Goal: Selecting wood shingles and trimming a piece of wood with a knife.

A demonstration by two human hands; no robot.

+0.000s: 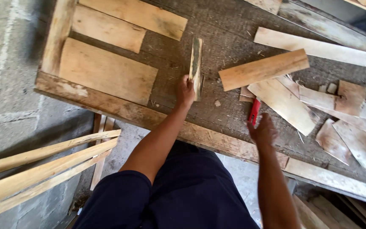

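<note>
My left hand (pixel 184 91) grips the lower end of a short wooden piece (pixel 196 63) that stands on its edge on the worn workbench (pixel 217 42). My right hand (pixel 262 129) rests near the bench's front edge, its fingers closed around a red-handled tool (pixel 254 111) whose working end is hidden under a flat board (pixel 262 68). The two hands are about a forearm's width apart.
Flat boards (pixel 106 70) lie stacked at the bench's left. Several thin wood offcuts (pixel 344 135) are scattered at the right, and long planks (pixel 327 48) lie at the back right. Long wooden slats (pixel 43 169) lean at the lower left over the concrete floor.
</note>
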